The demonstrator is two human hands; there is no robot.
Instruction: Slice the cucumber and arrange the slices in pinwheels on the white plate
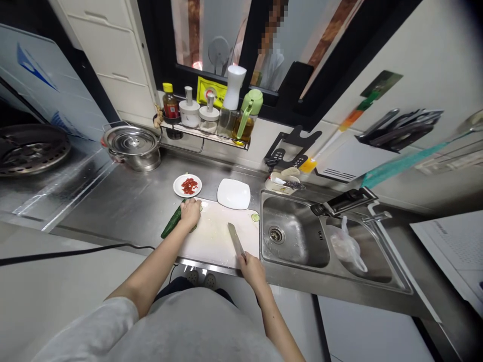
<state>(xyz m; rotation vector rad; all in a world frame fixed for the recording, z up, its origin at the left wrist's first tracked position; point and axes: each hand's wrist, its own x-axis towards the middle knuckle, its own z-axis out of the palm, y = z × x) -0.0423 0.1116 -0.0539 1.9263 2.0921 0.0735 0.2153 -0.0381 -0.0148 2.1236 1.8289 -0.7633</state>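
Note:
My left hand [190, 213] is closed on a green cucumber [171, 225], which sticks out to its lower left at the left side of a white cutting board [211, 251]. My fingers partly hide the cucumber's other end. In my right hand [252, 270] is the handle of a kitchen knife [235, 239]. Its blade points away from me over the board, apart from the cucumber. Pale green cucumber slices [255, 217] lie at the board's right edge.
Behind the board stand a small plate [176, 187] of chopped red pieces and a white square dish [234, 193]. To the right is a steel sink [298, 256] with a black faucet [341, 202]. A lidded steel pot [141, 156] sits back left, below a spice rack [226, 142].

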